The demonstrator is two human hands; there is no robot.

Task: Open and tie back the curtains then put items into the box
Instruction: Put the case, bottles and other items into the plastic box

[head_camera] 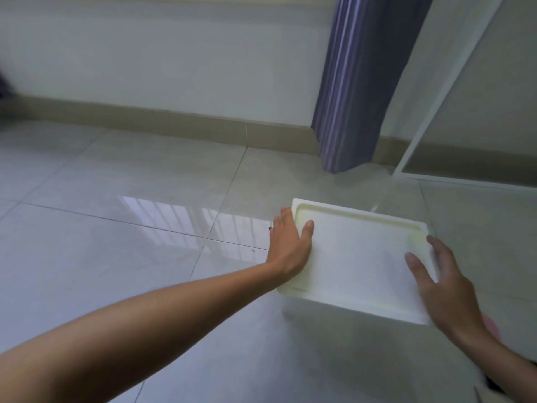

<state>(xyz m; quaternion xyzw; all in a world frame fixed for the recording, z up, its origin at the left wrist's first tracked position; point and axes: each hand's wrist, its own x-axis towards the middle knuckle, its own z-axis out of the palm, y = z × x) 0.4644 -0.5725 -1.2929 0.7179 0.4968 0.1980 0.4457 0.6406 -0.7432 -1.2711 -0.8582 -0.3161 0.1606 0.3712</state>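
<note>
A white box (360, 266) sits on the glossy tiled floor (116, 257), low and toward four o'clock in view, its lid on and showing a raised rim around a flat sunken panel. The left hand (286, 242) comes in from seven o'clock along a long bare forearm and grips the box's left edge, thumb lying on top of the lid and fingers wrapped down over the side. The right hand (438, 280) reaches up from five o'clock to the box's right edge; its thumb lies across the lid top and the fingers spread along the rim there, somewhat blurred, so whether they actually clasp the edge or merely rest against it I cannot tell. Beyond the box, at about one o'clock, a purple striped curtain (351, 82) hangs gathered in a narrow bunch, its hem just above the floor beside the beige skirting (203, 123). At two o'clock a white frame (430, 109) stands angled on the floor, just right of the curtain. A pale wall (159, 53) fills the far side from ten to twelve o'clock.
</note>
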